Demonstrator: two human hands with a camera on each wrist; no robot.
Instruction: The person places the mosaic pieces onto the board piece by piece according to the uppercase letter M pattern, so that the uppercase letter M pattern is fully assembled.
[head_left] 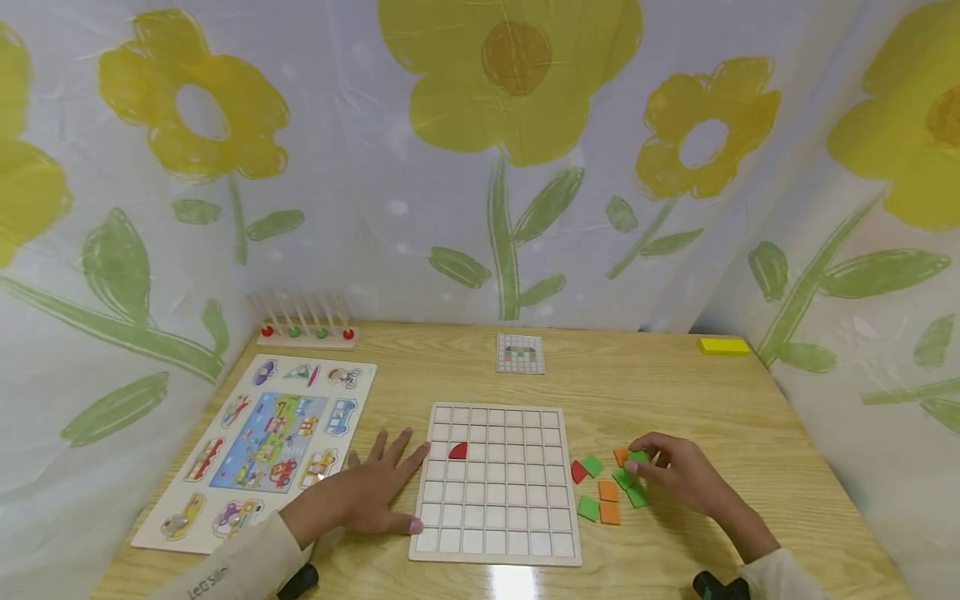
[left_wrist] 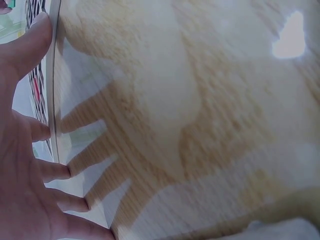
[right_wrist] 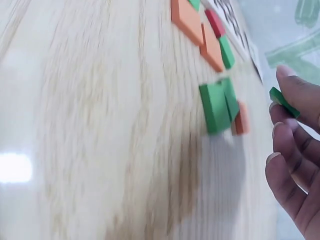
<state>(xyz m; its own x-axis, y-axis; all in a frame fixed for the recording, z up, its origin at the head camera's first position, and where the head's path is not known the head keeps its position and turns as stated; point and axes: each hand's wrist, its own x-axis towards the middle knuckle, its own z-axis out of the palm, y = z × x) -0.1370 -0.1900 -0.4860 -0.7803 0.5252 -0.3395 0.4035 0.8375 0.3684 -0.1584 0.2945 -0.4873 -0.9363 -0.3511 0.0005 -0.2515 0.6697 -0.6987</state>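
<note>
A pale wooden grid board [head_left: 496,482] lies before me, with one red quarter-circle tile [head_left: 458,451] in a cell at its upper left. My left hand [head_left: 375,492] rests with fingers spread at the board's left edge, thumb and fingertips right at the rim. Right of the board, my right hand [head_left: 684,475] pinches a green tile [right_wrist: 284,103] between thumb and fingers, above the table. Beneath it lie green tiles [right_wrist: 215,107] and an orange one [right_wrist: 241,119]. Nearer the board are orange squares [head_left: 609,502], green squares [head_left: 588,507] and a red quarter-circle [head_left: 578,472].
A small pattern card [head_left: 520,353] lies behind the board. On the left are a picture puzzle board [head_left: 197,521] and a peg stand [head_left: 308,339] with red and green beads. A yellow block [head_left: 723,346] sits at the far right. A flowered curtain [head_left: 360,225] borders the table [head_left: 637,383].
</note>
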